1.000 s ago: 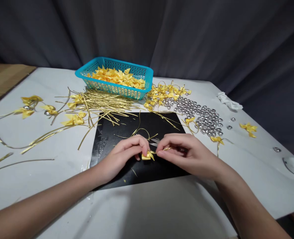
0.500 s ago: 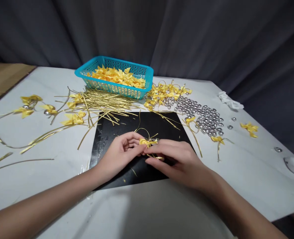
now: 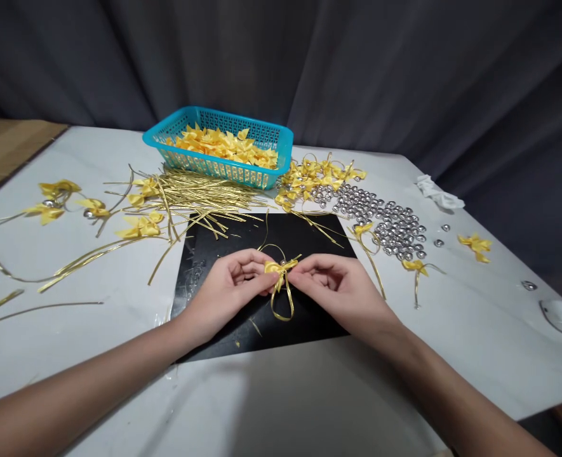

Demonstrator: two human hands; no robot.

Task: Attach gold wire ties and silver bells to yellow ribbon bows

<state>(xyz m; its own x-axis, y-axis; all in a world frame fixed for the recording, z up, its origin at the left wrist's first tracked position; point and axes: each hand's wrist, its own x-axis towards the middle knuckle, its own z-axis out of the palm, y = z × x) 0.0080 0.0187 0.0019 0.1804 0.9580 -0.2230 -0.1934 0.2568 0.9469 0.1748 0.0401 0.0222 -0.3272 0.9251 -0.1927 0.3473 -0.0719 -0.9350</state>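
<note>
The left hand (image 3: 235, 279) pinches a yellow ribbon bow (image 3: 272, 269) between thumb and fingers, over the black mat (image 3: 233, 339) towards the middle of the desk (image 3: 475, 330). The right hand (image 3: 340, 282) has its thumb and fingertips pressed together at the bow's right end, apparently on the gold cord (image 3: 283, 318); whether it nips the ribbon too cannot be told. A second ago the cord ran straight across between the hands; now it hangs in a closed-looking loop towards the desk's near edge, and the right hand has drawn back from the left. That suggests the cord is being tied or tightened at the bow, though fingertips hide the crossing.

Just beyond the hands, loose cord strands (image 3: 274, 246) lie on the mat, close enough to snag. Further out, ends of the cord bundle (image 3: 204, 193) overhang the mat's far left corner. Behind it, near the desk's far edge, stands a blue basket (image 3: 218, 166) of yellow ribbon pieces (image 3: 223, 146). To its right are heaped corded bows (image 3: 314, 174), then silver beads (image 3: 397, 231) spreading towards the right edge. More yellow bows (image 3: 51, 212) lie towards the left edge.
</note>
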